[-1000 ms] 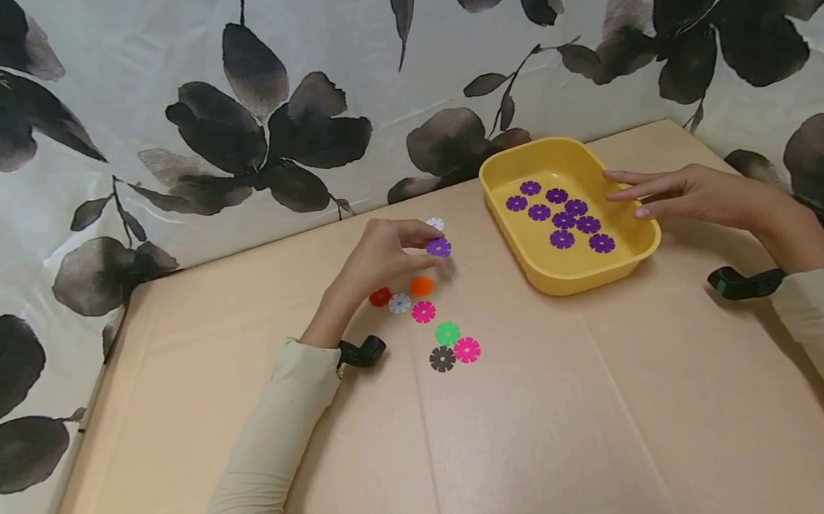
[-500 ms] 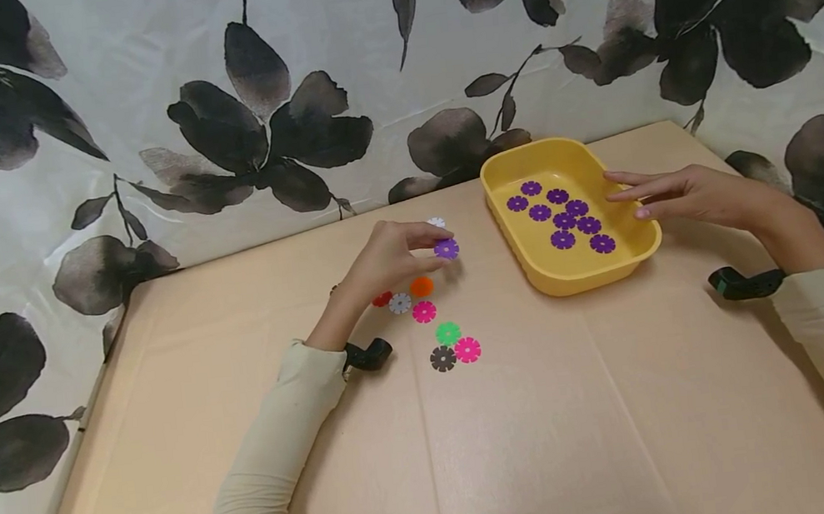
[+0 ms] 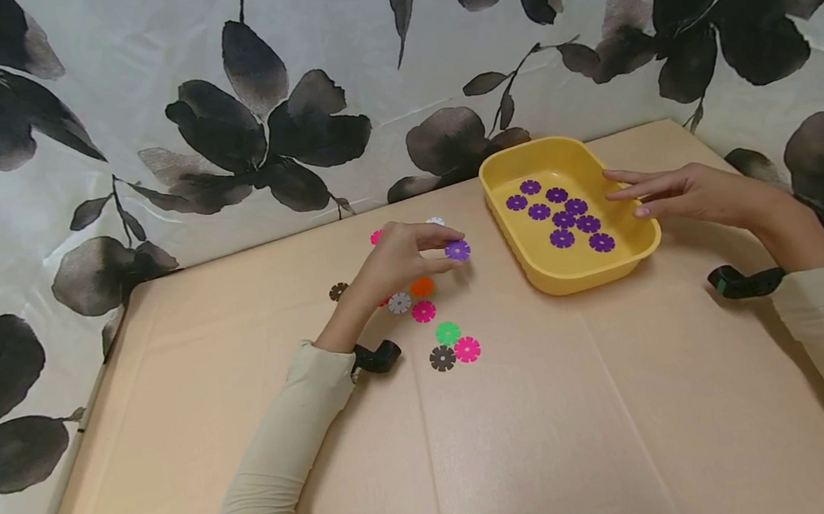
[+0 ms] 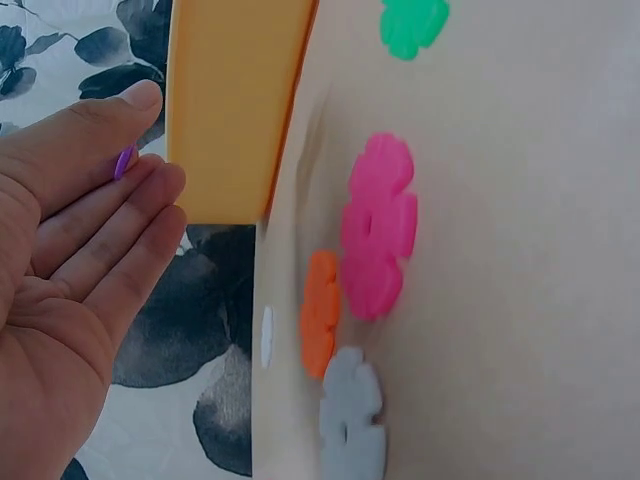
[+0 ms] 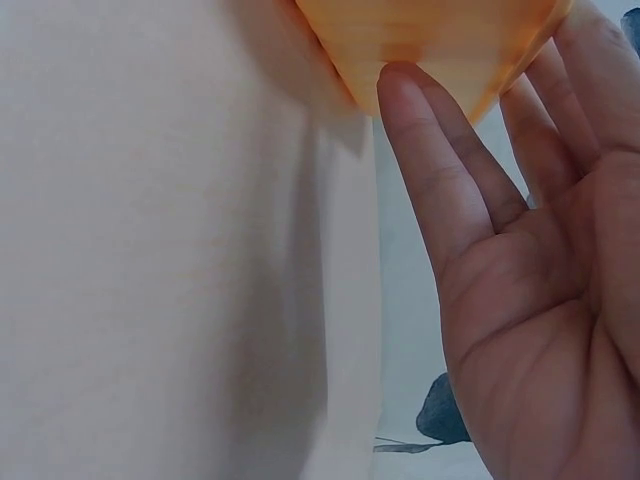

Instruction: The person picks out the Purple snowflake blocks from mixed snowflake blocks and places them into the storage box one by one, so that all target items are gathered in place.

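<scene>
In the head view my left hand (image 3: 400, 256) pinches a purple notched plastic disc (image 3: 457, 250) between thumb and fingertips, above the table and left of the yellow tray (image 3: 586, 280). The left wrist view shows this purple disc (image 4: 123, 162) edge-on between the fingers. Several purple discs lie inside the tray. My right hand (image 3: 692, 192) rests at the tray's right rim with its fingers fairly straight. Some fingertips reach over the rim. In the right wrist view other fingers (image 5: 430, 170) lie against the tray's outer wall (image 5: 400, 30).
Loose discs lie under and in front of the left hand: pink (image 3: 424, 312), orange (image 3: 422, 287), grey-white (image 3: 399, 303), green (image 3: 448, 334), black (image 3: 442, 359), another pink (image 3: 468, 350) and brown (image 3: 338, 291). A floral cloth (image 3: 328, 31) hangs along the table's back edge.
My left hand has moved slightly right toward the tray, carrying the purple disc. Brown and pink discs have come into view behind it. The right hand and tray have stayed put.
</scene>
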### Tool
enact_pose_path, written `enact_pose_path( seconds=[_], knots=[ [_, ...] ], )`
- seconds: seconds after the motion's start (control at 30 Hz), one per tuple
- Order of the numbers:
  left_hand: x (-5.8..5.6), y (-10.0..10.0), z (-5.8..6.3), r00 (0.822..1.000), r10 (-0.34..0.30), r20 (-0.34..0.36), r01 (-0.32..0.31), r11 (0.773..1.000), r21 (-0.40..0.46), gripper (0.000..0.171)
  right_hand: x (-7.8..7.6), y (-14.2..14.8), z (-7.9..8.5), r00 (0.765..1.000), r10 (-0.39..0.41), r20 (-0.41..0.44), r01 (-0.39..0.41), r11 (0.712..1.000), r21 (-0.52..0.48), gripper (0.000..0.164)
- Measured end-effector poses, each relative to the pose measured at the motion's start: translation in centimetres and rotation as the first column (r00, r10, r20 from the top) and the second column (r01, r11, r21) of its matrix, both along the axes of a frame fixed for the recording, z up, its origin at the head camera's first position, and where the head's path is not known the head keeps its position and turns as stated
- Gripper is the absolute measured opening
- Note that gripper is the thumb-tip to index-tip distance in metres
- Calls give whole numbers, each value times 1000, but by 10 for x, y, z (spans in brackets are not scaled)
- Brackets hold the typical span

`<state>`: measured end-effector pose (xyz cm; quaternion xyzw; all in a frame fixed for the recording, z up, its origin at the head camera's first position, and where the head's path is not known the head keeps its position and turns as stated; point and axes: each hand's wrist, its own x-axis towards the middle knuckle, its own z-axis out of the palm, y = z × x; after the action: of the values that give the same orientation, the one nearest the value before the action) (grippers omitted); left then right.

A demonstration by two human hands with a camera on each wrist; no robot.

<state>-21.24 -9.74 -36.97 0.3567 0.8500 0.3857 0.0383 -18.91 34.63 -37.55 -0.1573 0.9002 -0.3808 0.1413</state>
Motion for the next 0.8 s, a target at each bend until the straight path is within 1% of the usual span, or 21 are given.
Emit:
enact_pose_path(
  seconds=[0.13,0.23,0.47,0.67,0.8],
  knots=[
    [0,5,-2,1000,-14,-16,14,1000,3,39,0,-1,0,1000,6,12,-6,1000,0,47],
    [0,8,-1,999,-24,-25,24,1000,4,39,0,-1,1,1000,15,4,-15,1000,-15,47],
    [2,14,-1,999,-39,8,38,999,25,36,0,0,1,1000,28,-13,-29,999,-27,46],
    [1,18,-1,999,-45,-19,45,999,26,36,-1,1,2,1000,15,-14,-15,1000,-10,46],
    [0,21,1,999,-41,-21,41,999,20,37,-1,0,2,1000,25,-17,-25,999,-24,45]
  ],
)
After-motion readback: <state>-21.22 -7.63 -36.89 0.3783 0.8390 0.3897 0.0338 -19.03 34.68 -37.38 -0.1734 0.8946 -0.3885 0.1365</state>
